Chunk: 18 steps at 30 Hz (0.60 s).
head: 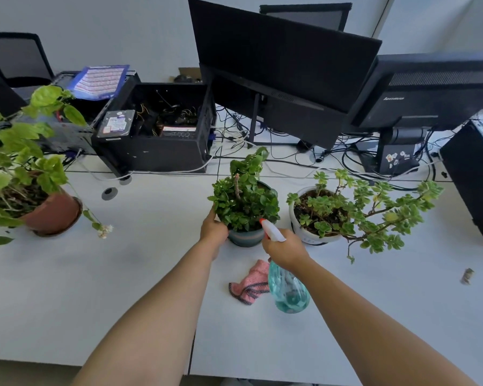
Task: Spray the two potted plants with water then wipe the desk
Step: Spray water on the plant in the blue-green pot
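Note:
A small leafy plant (pixel 244 199) in a dark green pot (pixel 246 237) stands mid-desk. My left hand (pixel 214 228) grips the pot's left side. My right hand (pixel 286 250) holds a teal spray bottle (pixel 289 288) off the desk, its white nozzle (pixel 272 231) pointing at the plant's lower leaves. To the right a spreading succulent (pixel 368 213) grows in a white pot (pixel 308 235). A crumpled pink cloth (pixel 251 284) lies on the white desk (pixel 123 288), just left of the bottle.
A big leafy plant in a brown pot (pixel 55 214) stands at the left. An open black computer case (pixel 156 129), two monitors (pixel 285 68) and tangled cables (pixel 290 160) fill the back. Another black case (pixel 474 179) is at the right edge. A small scrap (pixel 466 275) lies at right.

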Tool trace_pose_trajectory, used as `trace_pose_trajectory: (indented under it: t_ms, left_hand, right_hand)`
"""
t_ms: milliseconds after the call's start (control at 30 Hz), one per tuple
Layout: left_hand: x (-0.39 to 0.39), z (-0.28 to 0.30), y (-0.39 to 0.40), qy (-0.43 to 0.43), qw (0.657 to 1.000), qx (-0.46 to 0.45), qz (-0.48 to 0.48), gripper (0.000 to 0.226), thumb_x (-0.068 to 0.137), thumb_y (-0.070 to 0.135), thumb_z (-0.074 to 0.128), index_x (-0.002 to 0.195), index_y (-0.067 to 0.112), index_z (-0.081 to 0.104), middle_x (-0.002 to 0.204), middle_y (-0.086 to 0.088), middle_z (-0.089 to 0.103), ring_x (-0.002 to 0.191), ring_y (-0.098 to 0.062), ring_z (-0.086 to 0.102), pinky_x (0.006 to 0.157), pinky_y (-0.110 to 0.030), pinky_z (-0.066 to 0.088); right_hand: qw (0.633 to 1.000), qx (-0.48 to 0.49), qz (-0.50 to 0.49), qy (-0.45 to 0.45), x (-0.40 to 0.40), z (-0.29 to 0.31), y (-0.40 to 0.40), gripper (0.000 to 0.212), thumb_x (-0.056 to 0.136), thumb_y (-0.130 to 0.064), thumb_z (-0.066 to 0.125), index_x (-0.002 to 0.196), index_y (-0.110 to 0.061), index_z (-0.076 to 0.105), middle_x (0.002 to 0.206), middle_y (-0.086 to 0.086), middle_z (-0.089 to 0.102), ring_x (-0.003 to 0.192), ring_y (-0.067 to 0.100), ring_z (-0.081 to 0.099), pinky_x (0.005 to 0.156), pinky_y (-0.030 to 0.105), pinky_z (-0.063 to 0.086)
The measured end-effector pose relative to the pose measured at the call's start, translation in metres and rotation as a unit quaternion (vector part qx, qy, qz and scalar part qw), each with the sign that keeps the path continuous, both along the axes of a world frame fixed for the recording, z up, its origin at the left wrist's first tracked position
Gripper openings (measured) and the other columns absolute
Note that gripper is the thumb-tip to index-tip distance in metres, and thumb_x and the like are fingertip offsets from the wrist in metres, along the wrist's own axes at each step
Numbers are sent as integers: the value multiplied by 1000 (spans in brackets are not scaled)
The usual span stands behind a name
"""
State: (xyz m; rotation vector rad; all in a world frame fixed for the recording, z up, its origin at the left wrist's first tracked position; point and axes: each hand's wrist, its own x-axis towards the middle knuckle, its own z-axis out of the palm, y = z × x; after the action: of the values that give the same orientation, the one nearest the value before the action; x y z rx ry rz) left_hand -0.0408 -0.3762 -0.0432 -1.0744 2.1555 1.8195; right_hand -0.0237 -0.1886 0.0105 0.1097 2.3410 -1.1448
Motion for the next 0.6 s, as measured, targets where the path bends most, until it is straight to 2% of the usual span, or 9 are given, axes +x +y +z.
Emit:
trace_pose_trajectory:
  t_ms: [33,67,133,200,300,367,433,500,600]
  left_hand:
    - [-2,2,-5,-2,1000,-1,-11,61,92,6,45,143,40,44,93,-17,64,76,-31,62,66,-31,48]
    - [-3,4,-10,-6,1000,-3,-22,61,92,3,43,142,38,45,84,-15,59,64,-24,52,60,-29,44]
    - [-7,6,-17,-11,999,-14,-45,64,91,-3,36,141,36,46,77,-12,55,58,-19,43,58,-30,40]
    - [-12,7,-22,-17,997,-21,-68,61,91,-4,35,137,33,52,71,-9,54,56,-19,40,56,-29,38]
    - [-19,10,-26,-30,995,-29,-96,58,92,-1,38,136,33,55,72,-3,58,59,-16,44,51,-24,40]
    - [-22,12,-28,-36,994,-28,-104,57,92,1,39,135,35,56,79,-2,62,64,-15,48,52,-23,42]
    - [-23,13,-28,-40,994,-17,-105,55,93,3,43,136,36,55,94,-2,67,72,-14,54,56,-24,46]
    - [-22,14,-26,-34,995,-5,-96,53,93,5,46,136,36,54,109,-5,67,79,-13,57,61,-25,49]
    - [-17,12,-21,-8,998,10,-61,43,95,6,47,126,36,50,104,-6,65,84,-16,58,62,-27,49]
  right_hand:
    - [1000,-3,-1,3,1,2,1,33,82,-31,48,109,-33,66,88,9,69,84,31,68,80,47,60]
    - [1000,-3,-2,3,2,5,3,33,83,-30,47,109,-39,65,88,8,68,84,31,69,80,47,60]
    - [1000,-3,-16,-1,3,8,5,23,85,-28,47,93,-42,63,89,12,69,85,32,69,81,48,59]
    - [999,-6,-33,-3,4,11,6,17,85,-27,49,80,-37,62,93,19,69,88,36,69,83,51,58]
    - [999,-3,-53,5,7,13,8,20,86,-24,50,70,-34,57,93,21,69,89,38,68,84,51,58]
    - [997,3,-75,15,7,11,11,22,89,-22,48,69,-32,52,86,19,68,85,37,68,80,49,56]
    - [995,-12,-99,19,7,9,13,15,87,-26,52,75,-17,56,76,13,63,80,38,67,76,53,58]
    - [995,-34,-91,12,4,8,17,23,84,-27,55,85,-6,61,74,10,60,82,40,68,76,56,59]
    - [994,-75,-78,-20,0,14,26,23,82,-23,60,95,-5,67,83,11,67,74,30,71,79,52,60]
